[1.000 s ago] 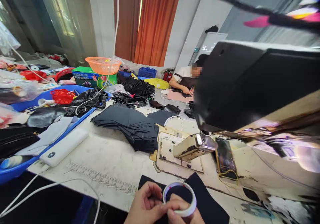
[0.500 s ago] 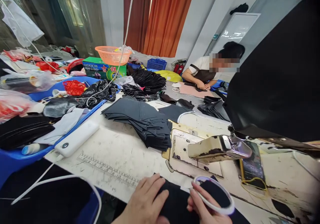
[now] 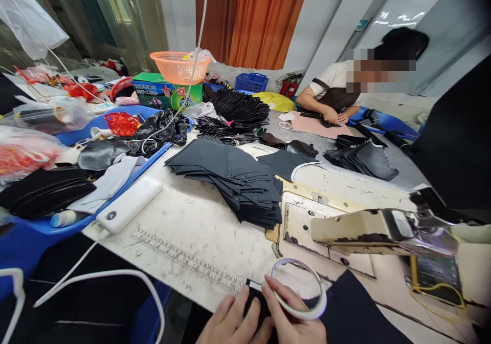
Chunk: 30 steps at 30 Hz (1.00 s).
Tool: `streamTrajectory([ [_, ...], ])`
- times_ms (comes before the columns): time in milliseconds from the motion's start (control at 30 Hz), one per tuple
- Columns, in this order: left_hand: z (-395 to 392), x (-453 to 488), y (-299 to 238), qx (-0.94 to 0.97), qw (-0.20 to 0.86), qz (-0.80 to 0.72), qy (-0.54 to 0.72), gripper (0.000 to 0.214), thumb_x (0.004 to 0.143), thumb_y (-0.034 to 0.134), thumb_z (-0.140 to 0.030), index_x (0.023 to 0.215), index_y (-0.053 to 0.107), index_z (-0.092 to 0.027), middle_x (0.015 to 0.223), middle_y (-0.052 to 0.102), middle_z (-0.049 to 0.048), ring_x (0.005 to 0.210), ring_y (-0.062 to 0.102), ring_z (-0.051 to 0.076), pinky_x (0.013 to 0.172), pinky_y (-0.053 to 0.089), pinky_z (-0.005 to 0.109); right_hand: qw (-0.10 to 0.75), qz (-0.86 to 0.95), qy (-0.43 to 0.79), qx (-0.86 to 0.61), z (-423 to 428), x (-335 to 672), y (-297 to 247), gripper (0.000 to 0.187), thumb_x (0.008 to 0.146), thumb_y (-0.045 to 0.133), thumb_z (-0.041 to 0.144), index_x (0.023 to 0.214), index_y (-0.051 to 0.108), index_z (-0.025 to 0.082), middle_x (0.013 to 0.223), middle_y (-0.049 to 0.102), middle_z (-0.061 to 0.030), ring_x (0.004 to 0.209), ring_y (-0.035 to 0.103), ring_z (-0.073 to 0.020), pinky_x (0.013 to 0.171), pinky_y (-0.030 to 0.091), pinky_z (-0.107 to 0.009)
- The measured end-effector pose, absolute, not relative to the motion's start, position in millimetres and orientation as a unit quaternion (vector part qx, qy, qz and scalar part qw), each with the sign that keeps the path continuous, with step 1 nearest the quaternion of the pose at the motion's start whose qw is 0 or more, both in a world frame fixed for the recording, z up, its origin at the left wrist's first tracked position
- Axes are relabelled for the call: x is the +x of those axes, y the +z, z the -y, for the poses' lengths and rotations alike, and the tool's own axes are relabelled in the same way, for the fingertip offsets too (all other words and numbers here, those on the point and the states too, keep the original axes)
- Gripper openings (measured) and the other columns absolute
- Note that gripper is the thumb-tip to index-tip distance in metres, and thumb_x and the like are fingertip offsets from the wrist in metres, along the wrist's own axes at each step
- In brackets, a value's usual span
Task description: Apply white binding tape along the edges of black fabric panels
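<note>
My right hand (image 3: 293, 313) holds a roll of white tape (image 3: 321, 303) that hangs around its fingers as a ring. Its fingertips press at a short white strip (image 3: 256, 284) on the end of a black fabric piece (image 3: 356, 308). Beside it, my left hand (image 3: 233, 318) grips the same piece near that end with bent fingers; its thumb is hidden. The fabric spreads to the right under my right hand, along the table's front edge. Beyond my hands lies a stack of dark cut pieces (image 3: 230, 172), with one white-edged dark piece (image 3: 287, 164) behind it.
The sewing machine (image 3: 353, 231) stands to the right, near a phone (image 3: 437, 280) with a yellow cord. A ruler scale (image 3: 187, 259) and a white power bank (image 3: 130, 206) are on the white table (image 3: 184, 221). A blue bin (image 3: 149, 167) borders the left. Across, a co-worker (image 3: 337, 98) handles dark material.
My right hand has moved left with the tape roll, up against my left hand. A white strip now shows on the fabric's end. The view has turned slightly right.
</note>
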<state>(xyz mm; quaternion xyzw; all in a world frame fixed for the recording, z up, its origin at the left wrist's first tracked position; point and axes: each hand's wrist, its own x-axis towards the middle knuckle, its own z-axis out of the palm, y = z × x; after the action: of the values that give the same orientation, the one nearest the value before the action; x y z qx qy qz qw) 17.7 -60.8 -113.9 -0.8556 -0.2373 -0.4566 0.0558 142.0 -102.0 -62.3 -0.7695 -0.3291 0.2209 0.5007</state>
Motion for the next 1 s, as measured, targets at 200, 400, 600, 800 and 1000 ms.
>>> streamTrajectory([
  [200, 58, 5, -111, -0.879, 0.069, 0.229, -0.411, 0.030, 0.090, 0.061, -0.036, 0.120, 0.065, -0.031, 0.110, 0.069, 0.0023, 0.115, 0.059, 0.018, 0.100, 0.040, 0.026, 0.504, 0.319, 0.166, -0.785, 96, 130, -63, 0.036, 0.075, 0.071, 0.057, 0.077, 0.080, 0.023, 0.082, 0.078, -0.0080, 0.080, 0.073, -0.0265, 0.079, 0.060, -0.034],
  [400, 60, 7, -118, -0.859, 0.033, 0.241, -0.449, 0.025, 0.097, 0.047, -0.029, 0.108, 0.070, -0.030, 0.104, 0.070, 0.0006, 0.112, 0.059, 0.016, 0.112, 0.029, 0.031, 0.493, 0.345, 0.130, -0.788, 97, 125, -68, 0.033, 0.080, 0.067, 0.054, 0.078, 0.080, 0.024, 0.080, 0.078, -0.0067, 0.076, 0.072, -0.0246, 0.075, 0.059, -0.033],
  [600, 59, 9, -122, -0.865, 0.034, 0.231, -0.444, 0.024, 0.096, 0.050, -0.028, 0.110, 0.069, -0.027, 0.107, 0.069, 0.0036, 0.122, 0.055, 0.020, 0.114, 0.027, 0.036, 0.493, 0.360, 0.106, -0.785, 99, 124, -71, 0.027, 0.083, 0.067, 0.047, 0.079, 0.079, 0.024, 0.080, 0.077, -0.0058, 0.076, 0.072, -0.0230, 0.074, 0.057, -0.031],
  [800, 48, 7, -106, -0.904, 0.049, 0.169, -0.391, 0.021, 0.089, 0.058, -0.025, 0.108, 0.068, -0.021, 0.105, 0.069, 0.0068, 0.120, 0.058, 0.023, 0.110, 0.035, 0.035, 0.469, 0.395, 0.118, -0.781, 100, 129, -69, 0.020, 0.084, 0.067, 0.040, 0.082, 0.080, 0.025, 0.082, 0.078, -0.0049, 0.076, 0.074, -0.0208, 0.077, 0.058, -0.027],
  [1000, 41, -3, -97, -0.920, 0.083, 0.140, -0.356, 0.027, 0.093, 0.056, -0.032, 0.119, 0.063, -0.025, 0.107, 0.068, 0.0041, 0.113, 0.062, 0.022, 0.107, 0.035, 0.033, 0.405, 0.442, 0.208, -0.773, 131, 170, -59, 0.022, 0.080, 0.070, 0.040, 0.094, 0.081, 0.027, 0.096, 0.079, -0.0069, 0.087, 0.075, -0.0245, 0.075, 0.060, -0.024],
])
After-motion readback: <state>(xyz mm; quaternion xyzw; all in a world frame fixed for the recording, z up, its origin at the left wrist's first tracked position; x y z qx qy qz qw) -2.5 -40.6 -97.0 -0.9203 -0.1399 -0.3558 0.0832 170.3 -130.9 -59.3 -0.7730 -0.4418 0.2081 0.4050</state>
